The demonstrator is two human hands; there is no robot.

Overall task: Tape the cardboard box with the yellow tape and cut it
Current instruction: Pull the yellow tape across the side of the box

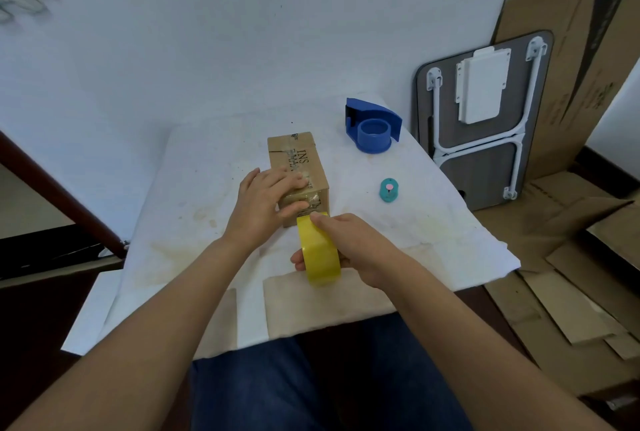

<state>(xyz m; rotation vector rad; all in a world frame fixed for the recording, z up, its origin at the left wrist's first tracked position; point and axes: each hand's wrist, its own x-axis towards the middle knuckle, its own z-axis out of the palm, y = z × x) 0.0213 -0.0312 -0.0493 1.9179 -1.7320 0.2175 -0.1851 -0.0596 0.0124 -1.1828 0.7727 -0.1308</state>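
- On the white cloth point(214, 188), the box point(299, 167) lies with its long axis running away from the person; near end faces the torso.
- Left hand point(265, 209): flat and spread over the box's near top corner, thumb curled down the near end face, pinning the box rather than gripping it.
- Right hand point(353, 250): closed around the yellow tape point(320, 254), fingers through the core, index finger laid along the top of the roll.
- Roll stands on edge just nearer the person than the box, its far rim touching or almost touching the box's near end face, right beside the left thumb.
- Whether a free tape end is already stuck to the box cannot be told.
- Judged step: starting the strip at the near end. The box's length lies straight ahead of the right hand, so the pull would likely run along that axis, away from the person.
- Right of the box: small teal cutter point(388, 190); beyond it, blue dispenser point(373, 125). The right hand is the nearer one to the cutter.
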